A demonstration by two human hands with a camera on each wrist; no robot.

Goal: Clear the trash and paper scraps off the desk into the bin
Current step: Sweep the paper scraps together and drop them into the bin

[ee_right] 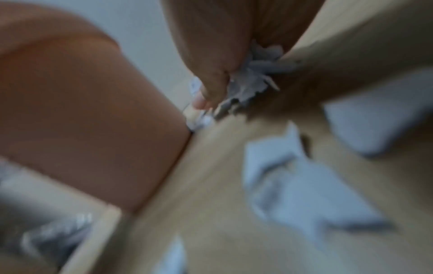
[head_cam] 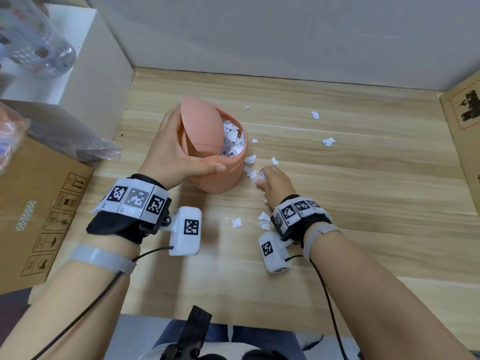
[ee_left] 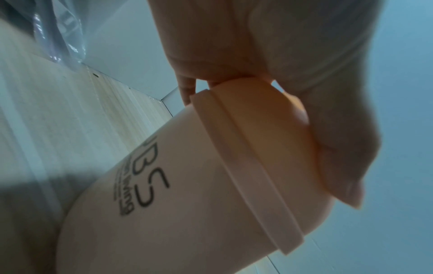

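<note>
1. Bin, a small peach-coloured tub, is standing on the wooden desk with its swing lid tipped up on edge and white scraps showing inside.
2. The left hand is gripping the bin's top: the thumb is lying curled along the near rim, and the other fingers are wrapping over the far side behind the lid.
3. In the left wrist view, the left fingers are pressing on the domed lid rim above the bin wall, which carries dark lettering.
4. The right hand is lying low on the desk just right of the bin's base, its fingers curling closed around a wad of paper scraps.
5. The blurred right wrist view is showing that wad pinched between thumb and fingers, close to the bin wall.
6. Loose scraps are lying just beyond the right fingertips; others are sitting behind them near the wrist.
7. Further scraps are lying well beyond the right fingers.
8. A cardboard box is sitting well outside the left hand.
</note>
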